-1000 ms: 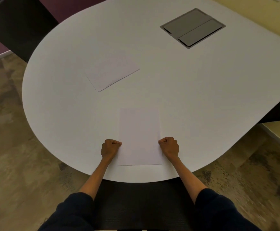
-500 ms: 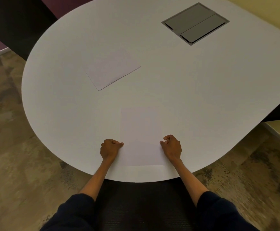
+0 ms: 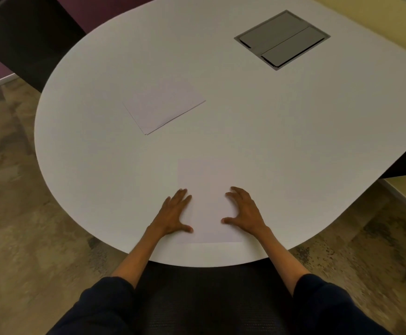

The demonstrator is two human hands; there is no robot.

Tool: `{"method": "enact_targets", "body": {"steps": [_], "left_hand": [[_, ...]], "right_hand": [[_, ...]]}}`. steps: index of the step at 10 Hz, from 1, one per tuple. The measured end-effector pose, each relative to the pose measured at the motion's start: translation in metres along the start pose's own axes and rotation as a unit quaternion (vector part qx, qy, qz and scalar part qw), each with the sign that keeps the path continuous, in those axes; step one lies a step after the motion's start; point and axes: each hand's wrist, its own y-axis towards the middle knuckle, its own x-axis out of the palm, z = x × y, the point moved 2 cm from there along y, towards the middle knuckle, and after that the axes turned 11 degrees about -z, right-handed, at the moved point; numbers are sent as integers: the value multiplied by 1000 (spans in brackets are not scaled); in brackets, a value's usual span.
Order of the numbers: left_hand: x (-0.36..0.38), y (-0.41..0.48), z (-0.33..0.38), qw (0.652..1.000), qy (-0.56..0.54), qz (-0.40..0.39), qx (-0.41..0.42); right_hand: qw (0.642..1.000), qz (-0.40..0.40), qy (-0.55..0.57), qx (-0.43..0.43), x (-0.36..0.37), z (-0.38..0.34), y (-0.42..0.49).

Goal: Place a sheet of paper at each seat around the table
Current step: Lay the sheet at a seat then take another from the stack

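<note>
A single white sheet of paper (image 3: 208, 189) lies flat on the white rounded table (image 3: 293, 153), close to its near edge, right above a dark chair (image 3: 204, 298). My left hand (image 3: 174, 215) rests flat on the sheet's left edge, fingers spread. My right hand (image 3: 244, 211) hovers over or touches the right edge with fingers apart and arched. A small stack of paper (image 3: 164, 106) lies farther back on the left, turned at an angle, untouched.
A grey cable hatch (image 3: 281, 38) is set into the tabletop at the back right. A dark chair back (image 3: 25, 37) stands beyond the table's far left. Patterned carpet (image 3: 15, 201) surrounds the table. A dark edge shows at the right under the tabletop.
Both hands were closed in fists on the sheet's side edges. They have now opened, with fingers spread flat over the sheet's lower part. The sheet has stayed in place.
</note>
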Motion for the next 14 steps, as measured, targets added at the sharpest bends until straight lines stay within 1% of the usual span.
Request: {"method": "enact_targets", "body": {"steps": [1, 2, 6, 9, 10, 11, 12, 13, 14], "left_hand": [[8, 6, 3, 998, 37, -59, -1], [9, 8, 4, 998, 35, -59, -5], [10, 8, 2, 998, 24, -53, -3], [11, 6, 7, 998, 21, -53, -15], [8, 3, 11, 999, -8, -27, -23], [0, -3, 16, 999, -35, 22, -33], [-13, -16, 24, 990, -76, 117, -22], [-32, -34, 36, 965, -115, 236, 6], [-55, -53, 42, 940, -116, 321, -2]], "right_hand": [[996, -58, -71, 3, 8, -3, 4], [991, -79, -107, 15, 13, -1, 6], [994, -86, -72, 13, 16, -3, 5], [994, -84, -73, 24, 17, -6, 6], [997, -46, -63, 23, 13, -11, 4], [999, 11, -38, 17, 3, -21, 0], [996, 94, 5, 5, -8, -36, -5], [978, 196, 66, 4, -16, -57, -13], [962, 256, 98, -9, -27, -82, -17]]}}
